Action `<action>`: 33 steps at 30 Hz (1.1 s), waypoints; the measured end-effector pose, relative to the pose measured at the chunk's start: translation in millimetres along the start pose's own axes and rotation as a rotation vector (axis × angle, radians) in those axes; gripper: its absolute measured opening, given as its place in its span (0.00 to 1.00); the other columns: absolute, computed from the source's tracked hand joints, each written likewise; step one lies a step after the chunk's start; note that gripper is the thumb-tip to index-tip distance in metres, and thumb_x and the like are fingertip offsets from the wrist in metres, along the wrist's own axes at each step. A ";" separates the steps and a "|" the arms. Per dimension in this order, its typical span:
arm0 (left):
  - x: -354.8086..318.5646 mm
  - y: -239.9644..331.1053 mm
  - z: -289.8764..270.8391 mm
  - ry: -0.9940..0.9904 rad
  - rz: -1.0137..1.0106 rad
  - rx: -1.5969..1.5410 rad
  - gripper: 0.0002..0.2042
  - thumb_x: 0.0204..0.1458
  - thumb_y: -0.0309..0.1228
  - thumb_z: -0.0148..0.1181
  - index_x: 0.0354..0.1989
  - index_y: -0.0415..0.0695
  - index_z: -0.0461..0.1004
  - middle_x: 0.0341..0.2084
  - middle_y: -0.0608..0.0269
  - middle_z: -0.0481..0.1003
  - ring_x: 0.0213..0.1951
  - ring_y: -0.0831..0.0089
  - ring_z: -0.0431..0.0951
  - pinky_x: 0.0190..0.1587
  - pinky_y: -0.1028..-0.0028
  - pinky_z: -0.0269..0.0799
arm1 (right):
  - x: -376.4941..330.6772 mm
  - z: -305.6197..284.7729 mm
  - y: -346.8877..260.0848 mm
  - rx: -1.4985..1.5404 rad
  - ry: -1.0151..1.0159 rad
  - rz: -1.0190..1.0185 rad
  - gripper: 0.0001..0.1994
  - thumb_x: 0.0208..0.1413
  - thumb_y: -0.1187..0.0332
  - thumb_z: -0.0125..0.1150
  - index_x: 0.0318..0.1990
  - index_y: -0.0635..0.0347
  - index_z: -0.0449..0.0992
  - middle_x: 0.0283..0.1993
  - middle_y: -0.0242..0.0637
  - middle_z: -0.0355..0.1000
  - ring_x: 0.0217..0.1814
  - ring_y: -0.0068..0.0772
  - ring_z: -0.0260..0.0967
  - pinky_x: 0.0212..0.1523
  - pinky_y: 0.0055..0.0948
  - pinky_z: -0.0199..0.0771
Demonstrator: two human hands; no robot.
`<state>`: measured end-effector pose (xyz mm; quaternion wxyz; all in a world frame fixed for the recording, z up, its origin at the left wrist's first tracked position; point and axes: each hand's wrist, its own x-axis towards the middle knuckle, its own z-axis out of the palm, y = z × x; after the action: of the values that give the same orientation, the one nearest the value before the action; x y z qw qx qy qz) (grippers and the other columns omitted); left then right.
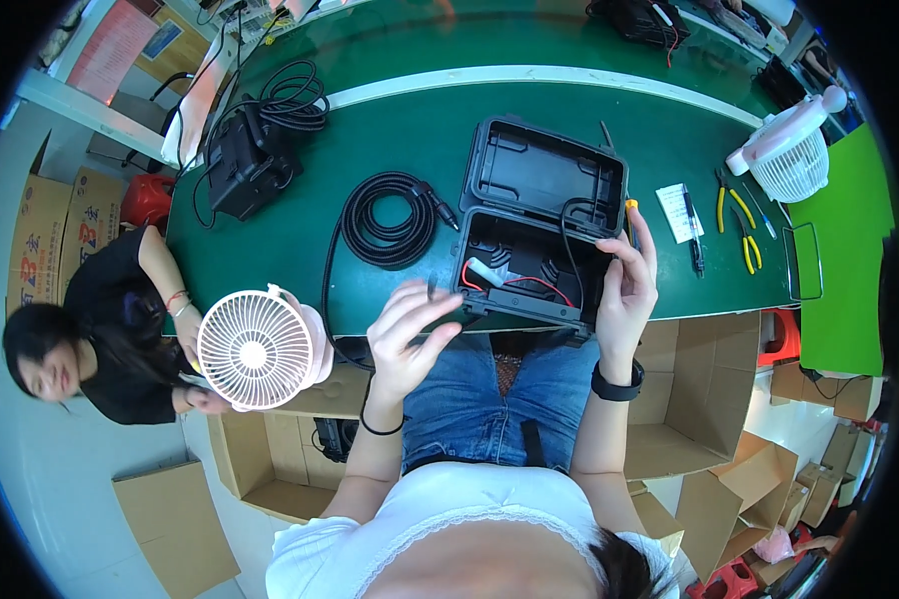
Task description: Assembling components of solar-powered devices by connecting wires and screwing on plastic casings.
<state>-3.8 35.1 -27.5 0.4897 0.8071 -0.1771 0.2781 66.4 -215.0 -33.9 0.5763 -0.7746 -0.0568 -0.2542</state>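
An open black plastic case (529,255) sits at the near edge of the green table (390,140), with its lid (541,172) tipped back. Red and black wires and a white part lie inside it. My left hand (410,334) hovers just left of the case and pinches a small dark part (431,290) between its fingertips. My right hand (624,285) rests on the right wall of the case, fingers by a black wire that loops into it. A coiled black corrugated cable (388,220) lies on the table left of the case.
A black box with a coiled cable (255,155) lies at the table's far left. A white fan (794,155), yellow-handled pliers (734,210) and a pen lie at the right. A seated person at the left holds a white fan (255,349). Open cardboard boxes (689,399) stand on the floor.
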 end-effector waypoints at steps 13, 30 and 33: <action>36.5 15.6 32.9 -0.437 0.192 0.509 0.38 0.46 0.49 0.68 0.63 0.40 0.67 0.51 0.57 0.75 0.61 0.57 0.70 0.67 0.56 0.59 | -0.2 1.0 2.4 0.005 -0.004 -0.019 0.18 0.59 0.88 0.44 0.39 0.61 0.82 0.69 0.46 0.62 0.72 0.47 0.60 0.71 0.43 0.60; 29.0 9.7 31.2 -0.419 0.131 0.554 0.31 0.41 0.38 0.71 0.59 0.52 0.74 0.40 0.69 0.80 0.32 0.74 0.77 0.66 0.60 0.61 | 18.3 3.0 25.3 0.530 0.054 0.328 0.15 0.58 0.84 0.51 0.49 0.58 0.77 0.71 0.44 0.60 0.73 0.38 0.59 0.68 0.35 0.61; 26.7 10.3 32.5 -0.394 0.160 0.514 0.30 0.43 0.33 0.70 0.59 0.54 0.73 0.47 0.69 0.79 0.32 0.75 0.78 0.65 0.62 0.63 | 39.2 5.0 29.2 0.459 0.006 0.259 0.18 0.60 0.80 0.55 0.57 0.58 0.74 0.72 0.46 0.59 0.74 0.40 0.57 0.69 0.37 0.60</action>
<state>20.3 1.1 -15.7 0.2029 0.9260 -0.2556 0.1898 113.0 -228.1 -42.2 0.7647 -0.6238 -0.0116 -0.1611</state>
